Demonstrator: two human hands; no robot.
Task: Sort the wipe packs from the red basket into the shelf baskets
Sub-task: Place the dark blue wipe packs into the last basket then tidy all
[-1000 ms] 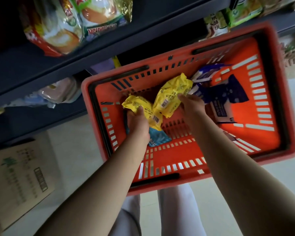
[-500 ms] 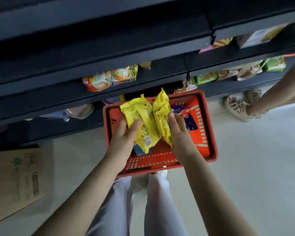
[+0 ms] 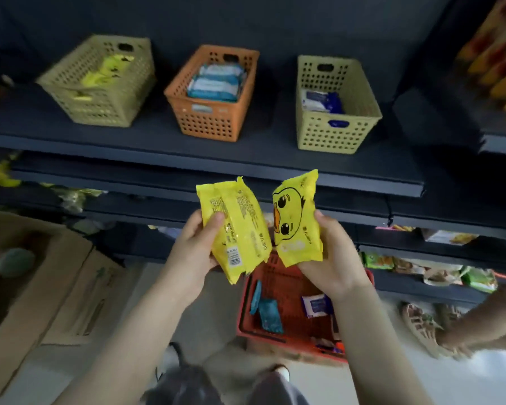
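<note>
Fingers (image 3: 215, 220) round yellow packs (image 3: 241, 229) — lengthwise upright

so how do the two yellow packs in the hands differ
The left pack, gripped by the left hand, shows its back: fine print and a barcode; the right pack, in the right hand, shows its front, a duck face. The left pack leans top-left, the right pack top-right. Both are yellow, held above the red basket.

READABLE TEXT: none | printed-back yellow pack (image 3: 240, 226): carrying fine print and a barcode, all blurring past reading | duck-face yellow pack (image 3: 297, 223): showing pale lettering, illegible | cardboard box (image 3: 79, 290): bearing faint green print, unreadable
</note>
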